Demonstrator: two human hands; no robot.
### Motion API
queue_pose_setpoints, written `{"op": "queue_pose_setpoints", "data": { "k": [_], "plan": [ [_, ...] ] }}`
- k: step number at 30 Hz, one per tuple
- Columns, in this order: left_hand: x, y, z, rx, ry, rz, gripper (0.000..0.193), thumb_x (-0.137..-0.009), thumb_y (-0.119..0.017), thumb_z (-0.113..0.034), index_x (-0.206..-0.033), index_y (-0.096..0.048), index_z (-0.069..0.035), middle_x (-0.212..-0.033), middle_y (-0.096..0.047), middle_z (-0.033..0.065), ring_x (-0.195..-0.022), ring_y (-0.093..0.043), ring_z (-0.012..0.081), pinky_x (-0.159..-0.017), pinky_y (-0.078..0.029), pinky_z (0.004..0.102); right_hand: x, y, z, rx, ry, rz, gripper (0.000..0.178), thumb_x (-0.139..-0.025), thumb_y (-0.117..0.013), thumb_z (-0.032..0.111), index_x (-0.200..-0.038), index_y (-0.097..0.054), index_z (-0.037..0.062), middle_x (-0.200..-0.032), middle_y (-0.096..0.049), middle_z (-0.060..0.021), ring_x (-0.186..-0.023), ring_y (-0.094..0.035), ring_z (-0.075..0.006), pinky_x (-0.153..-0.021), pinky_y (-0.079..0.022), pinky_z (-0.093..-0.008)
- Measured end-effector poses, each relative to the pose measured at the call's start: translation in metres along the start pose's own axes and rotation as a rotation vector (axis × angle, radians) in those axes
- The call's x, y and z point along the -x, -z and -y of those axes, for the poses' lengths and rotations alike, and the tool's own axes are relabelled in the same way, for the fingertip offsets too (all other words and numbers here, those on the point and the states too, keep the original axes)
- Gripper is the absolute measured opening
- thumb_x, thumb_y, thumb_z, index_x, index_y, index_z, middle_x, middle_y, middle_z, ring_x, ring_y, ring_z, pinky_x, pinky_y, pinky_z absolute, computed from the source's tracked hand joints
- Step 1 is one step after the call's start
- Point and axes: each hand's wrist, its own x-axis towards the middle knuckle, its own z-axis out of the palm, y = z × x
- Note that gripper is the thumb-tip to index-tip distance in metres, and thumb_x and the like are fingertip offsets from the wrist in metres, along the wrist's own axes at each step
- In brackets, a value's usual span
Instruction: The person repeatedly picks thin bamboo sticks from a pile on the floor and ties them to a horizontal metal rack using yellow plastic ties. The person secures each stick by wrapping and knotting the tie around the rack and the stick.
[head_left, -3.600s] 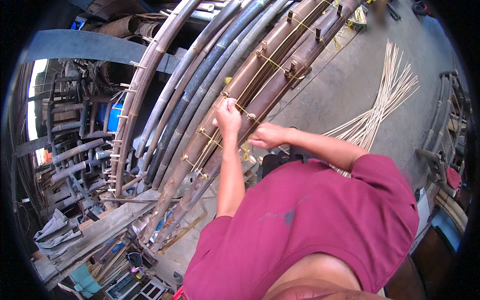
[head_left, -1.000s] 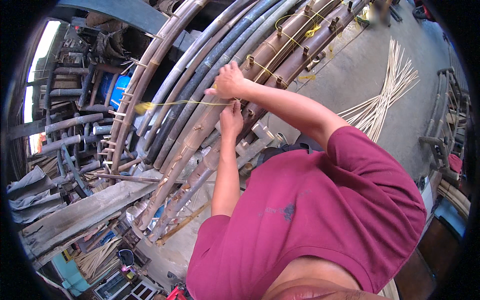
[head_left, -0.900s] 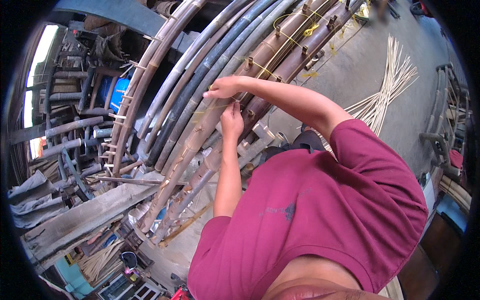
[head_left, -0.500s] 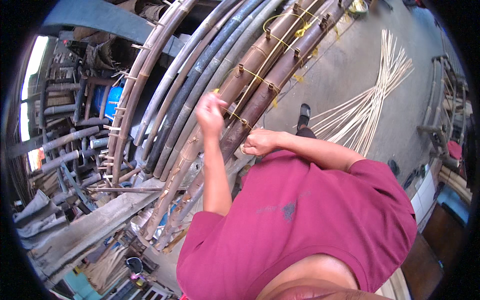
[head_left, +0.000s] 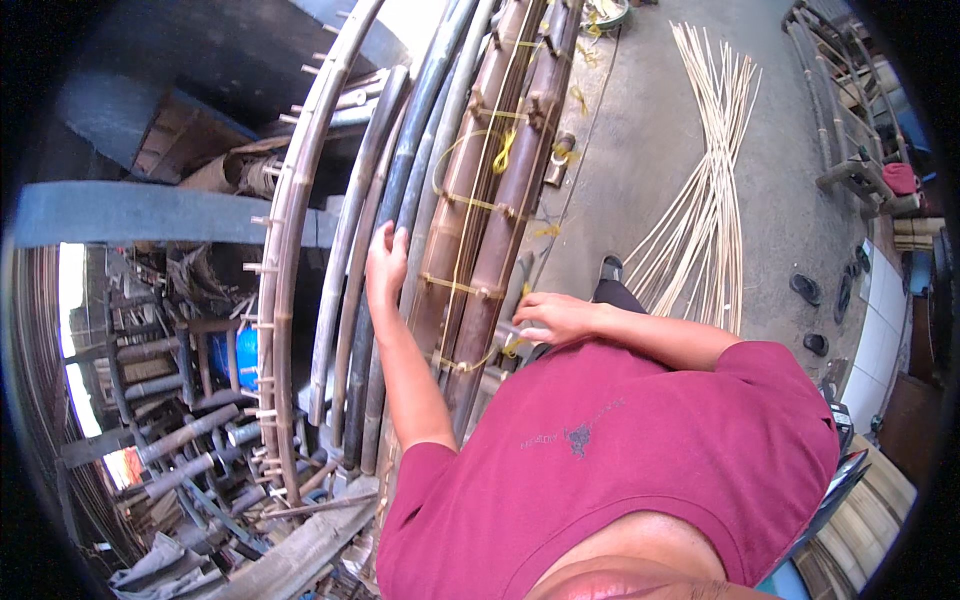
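My left hand [head_left: 387, 265] is raised over the dark poles left of a bound bundle. Its fingers are loosely bent, thumb apart, and I see nothing held in it. To the right of the bundle, my right hand [head_left: 552, 317] has loosened fingers beside a loose yellow string end [head_left: 513, 348]; whether they touch is unclear. Two long brown bamboo poles [head_left: 511, 250] lie side by side with thin strips between them and short pegs standing up. Yellow string [head_left: 460, 286] crosses them in several places, with a knotted yellow hank [head_left: 504, 150] farther up.
Long grey and black poles [head_left: 402, 160] lie left of the bundle, beside a curved pegged bamboo rail [head_left: 290, 210]. A spread of thin pale sticks [head_left: 715, 190] lies on the concrete floor [head_left: 640, 120] at right. Sandals [head_left: 806, 290] sit near white tiles [head_left: 872, 335].
The view has turned, so the poles stand more upright. My left hand has moved left, away from the bundle. My right hand has loosened from a fist.
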Motion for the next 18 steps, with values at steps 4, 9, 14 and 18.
{"op": "queue_pose_setpoints", "data": {
  "k": [4, 9, 14, 18],
  "plan": [
    [-0.072, -0.056, -0.057, 0.166, 0.059, 0.063, 0.067, -0.091, -0.068, -0.031, -0.142, -0.040, 0.003, -0.111, -0.063, 0.0133, -0.103, -0.057, 0.0175, -0.093, -0.043, 0.0307, 0.032, 0.074, -0.032, 0.090, -0.211, 0.115, 0.032, -0.094, -0.053, 0.031, -0.110, -0.063, 0.0063, -0.109, -0.062, -0.0185, -0.104, -0.060, -0.0384, -0.090, -0.048, -0.0476],
    [-0.130, -0.051, -0.093, 1.006, 0.148, 0.420, 0.046, -0.095, -0.059, -0.017, -0.138, -0.046, -0.004, -0.083, -0.057, -0.0001, -0.073, -0.058, 0.0135, -0.078, -0.053, 0.0380, 0.081, 0.157, -0.065, 0.180, -0.373, -0.018, 0.028, -0.094, -0.052, 0.030, -0.107, -0.065, 0.0082, -0.102, -0.064, -0.0174, -0.100, -0.062, -0.0372, -0.086, -0.050, -0.0471],
    [-0.197, 0.001, -0.030, 0.805, 0.389, -0.050, 0.028, -0.099, -0.056, -0.033, -0.085, -0.062, -0.009, -0.064, -0.052, 0.0004, -0.061, -0.053, 0.0153, -0.060, -0.046, 0.0319, 0.123, 0.208, -0.118, 0.101, -0.553, -0.239, 0.029, -0.092, -0.053, 0.029, -0.106, -0.067, 0.0074, -0.098, -0.066, -0.0188, -0.096, -0.063, -0.0385, -0.083, -0.050, -0.0480],
    [-0.211, 0.013, 0.016, -0.305, 0.499, -0.293, 0.044, -0.097, -0.049, -0.037, -0.088, -0.064, 0.003, -0.082, -0.065, 0.0183, -0.074, -0.060, 0.0338, -0.065, -0.050, 0.0458, 0.139, 0.244, -0.150, 0.002, -0.634, -0.354, 0.028, -0.091, -0.054, 0.027, -0.103, -0.067, 0.0054, -0.095, -0.068, -0.0199, -0.093, -0.064, -0.0387, -0.081, -0.050, -0.0483]
  ]
}}
